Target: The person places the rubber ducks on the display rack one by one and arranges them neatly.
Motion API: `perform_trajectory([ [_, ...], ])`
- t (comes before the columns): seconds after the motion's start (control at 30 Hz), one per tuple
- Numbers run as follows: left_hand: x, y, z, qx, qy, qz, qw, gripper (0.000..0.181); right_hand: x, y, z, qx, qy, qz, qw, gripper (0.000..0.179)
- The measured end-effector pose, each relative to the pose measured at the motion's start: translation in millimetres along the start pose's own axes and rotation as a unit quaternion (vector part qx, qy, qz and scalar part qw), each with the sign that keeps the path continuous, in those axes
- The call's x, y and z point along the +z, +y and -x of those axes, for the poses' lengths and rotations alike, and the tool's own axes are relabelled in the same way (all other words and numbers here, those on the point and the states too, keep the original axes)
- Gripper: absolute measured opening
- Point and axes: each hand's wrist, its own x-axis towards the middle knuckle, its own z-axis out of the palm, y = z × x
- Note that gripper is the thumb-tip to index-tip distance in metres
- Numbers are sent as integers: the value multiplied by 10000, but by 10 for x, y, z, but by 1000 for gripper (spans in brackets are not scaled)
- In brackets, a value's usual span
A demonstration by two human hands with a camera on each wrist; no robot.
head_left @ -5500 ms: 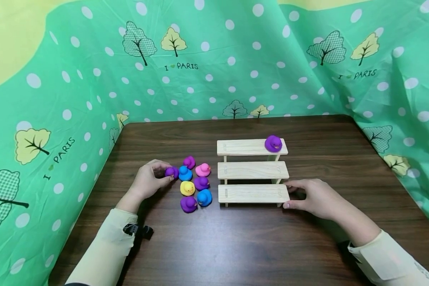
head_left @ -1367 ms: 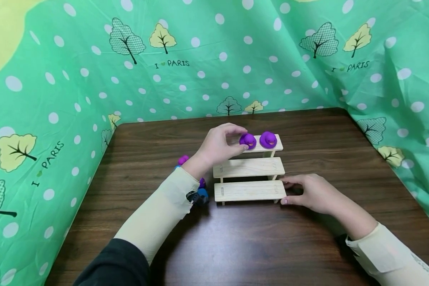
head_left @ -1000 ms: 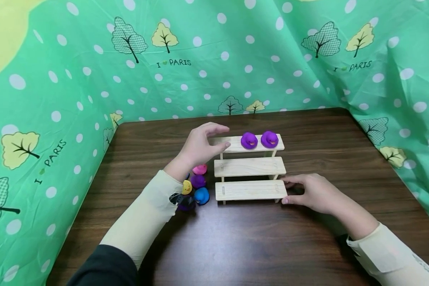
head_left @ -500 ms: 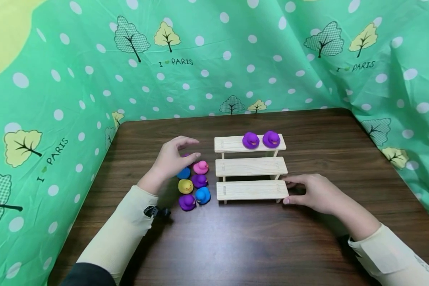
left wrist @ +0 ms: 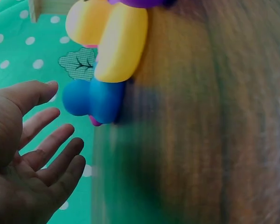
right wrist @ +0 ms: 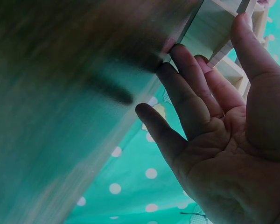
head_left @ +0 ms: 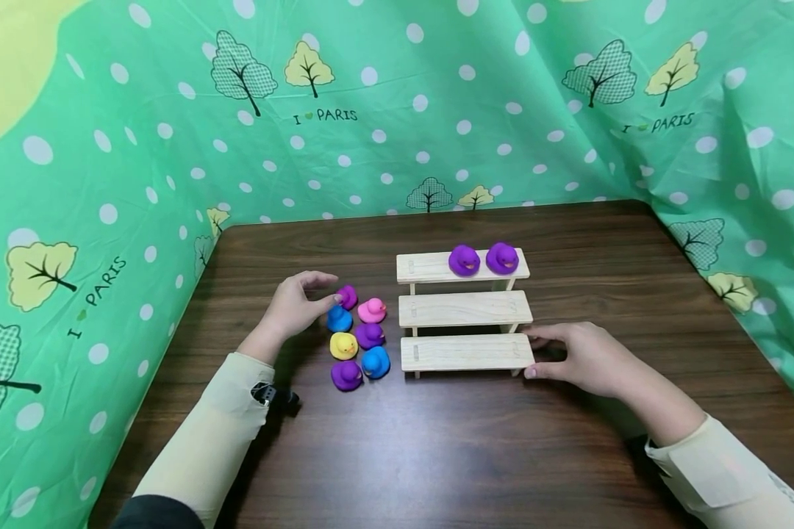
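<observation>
In the head view my left hand (head_left: 295,306) is beside the rearmost purple rubber duck (head_left: 347,296), thumb at its near side and fingers spread. The left wrist view shows its palm with nothing in it, near a blue duck (left wrist: 105,100) and a yellow duck (left wrist: 121,42). My right hand (head_left: 585,362) holds the right end of the three-step wooden stand (head_left: 466,353) at the lowest step, thumb in front and fingers behind. Two purple ducks (head_left: 465,261) sit on the right half of the top step; the lower two steps are bare.
Left of the stand, the loose ducks also include a pink one (head_left: 372,310), a front blue one (head_left: 375,362) and a front purple one (head_left: 347,375). They stand close together on the dark wooden table (head_left: 437,455). A green dotted cloth (head_left: 384,110) hangs behind the table.
My left hand has set a second purple duck on the top step, let go and moved back left to the loose ducks. My right hand has stayed at the stand's end.
</observation>
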Motion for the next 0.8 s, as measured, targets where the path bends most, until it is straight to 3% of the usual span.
perform_trajectory([
  [0.2,132,-33,-28,-46,93,84,9999,35,6,7,6,7,2,-11,10000,67],
  [0.37,229,-38,-35,-179,259,-124,9994,30,13,2,5,-18,-11,-27,10000,65],
  [0.6,275,49,-19,-481,444,-264,9975,29,9,-4,0,-2,-6,4,10000,65],
  [0.8,321,62,-30,-520,728,-406,9952,24,2,-5,-5,6,10,38,10000,67],
])
